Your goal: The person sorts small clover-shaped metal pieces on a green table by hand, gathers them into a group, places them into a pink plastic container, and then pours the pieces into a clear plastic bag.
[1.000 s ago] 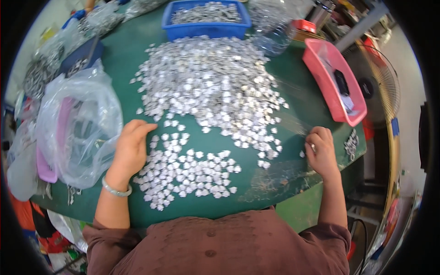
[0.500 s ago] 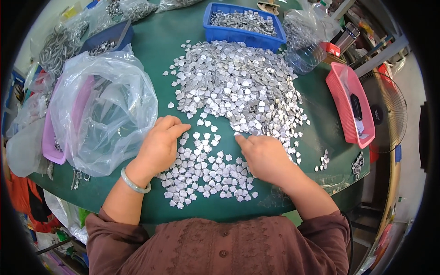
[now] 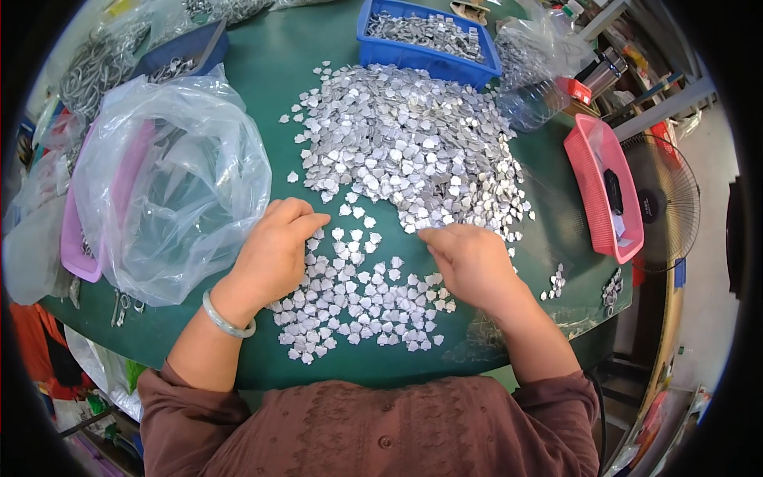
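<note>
Flat, scallop-edged silvery pieces (image 3: 397,147) heaped on a smooth green tabletop (image 3: 270,56); right hand (image 3: 474,264) at their lower edge, fingers bunched; left hand (image 3: 273,248) curled beside a looser scatter (image 3: 362,306); whether either pinches anything is unclear.

A pink basket (image 3: 590,195) and fan (image 3: 653,205) stand at right, a red box (image 3: 579,91) at upper right, a blue tub (image 3: 397,54) at top centre.

A green table (image 3: 270,56) carries silvery pieces (image 3: 405,143) and a blue bin (image 3: 427,68).

Workshop: green worktable (image 3: 270,48), heaped silvery pieces (image 3: 405,143), blue parts bin (image 3: 423,68).
</note>
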Demonstrator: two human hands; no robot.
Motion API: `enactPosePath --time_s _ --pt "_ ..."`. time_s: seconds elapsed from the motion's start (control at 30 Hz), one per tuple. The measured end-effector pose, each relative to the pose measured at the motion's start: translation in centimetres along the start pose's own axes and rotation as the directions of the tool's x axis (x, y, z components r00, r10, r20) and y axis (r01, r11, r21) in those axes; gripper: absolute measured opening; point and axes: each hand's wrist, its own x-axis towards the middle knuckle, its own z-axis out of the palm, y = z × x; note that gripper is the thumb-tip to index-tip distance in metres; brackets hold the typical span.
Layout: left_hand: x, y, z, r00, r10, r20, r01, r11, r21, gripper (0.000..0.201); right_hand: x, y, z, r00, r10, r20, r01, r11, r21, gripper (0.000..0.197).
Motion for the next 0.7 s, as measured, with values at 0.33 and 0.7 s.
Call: enactPosePath --time_s 0.33,0.7 --pt "-0.1 0.0 0.0 1.000 -0.006 0.014 0.006 1.000 -0.011 0.038 -0.2 -0.2 -0.1 0.997 -0.034 0.073 0.036 0.999 -0.029 0.036" --pt "0.0 -0.1 0.0 1.000 0.006 0.004 -0.006 1.000 -0.002 0.029 1.0 -0.7 -0.3 0.995 0.098 0.035 -0.098 0.995 0.010 0.027"
